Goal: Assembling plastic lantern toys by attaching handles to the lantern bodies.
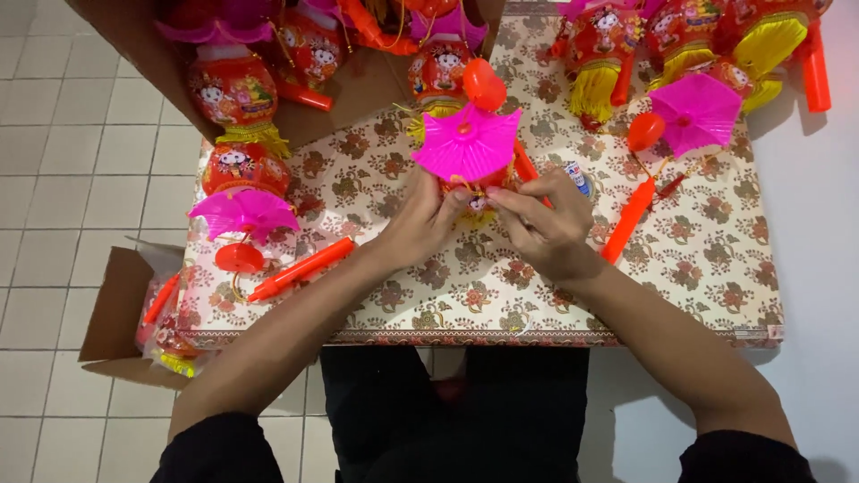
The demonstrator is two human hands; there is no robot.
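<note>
The lantern (469, 156) sits at the middle of the worktop (698, 259), its pink pleated top facing me and a red knob at its 12 o'clock. My left hand (420, 224) is closed around its lower body from 8 o'clock, and my right hand (541, 224) pinches at the same lower edge from 4 o'clock, fingertips nearly meeting the left ones under the pink top. What the fingertips hold is too small to make out; I think it is a cord or clip at the rim.

To do this well, I judge I should keep the left grip steady but light, since the shell looks thin, and let the right fingers do the fine work close to the rim, with the pink top kept clear of my knuckles so it does not crease.

At 9 o'clock lie a second lantern (243, 192) and an orange stick (300, 268). Another orange stick (628, 219) lies just beside my right hand at 3 o'clock, near a loose pink top (696, 112). At 12 to 1 o'clock finished lanterns with yellow tassels (689, 40) crowd the far edge. A large carton (358, 85) of lanterns sits at 11 o'clock, a smaller box (116, 309) on the floor at 8 o'clock. The stick by my right wrist could catch my sleeve.
</note>
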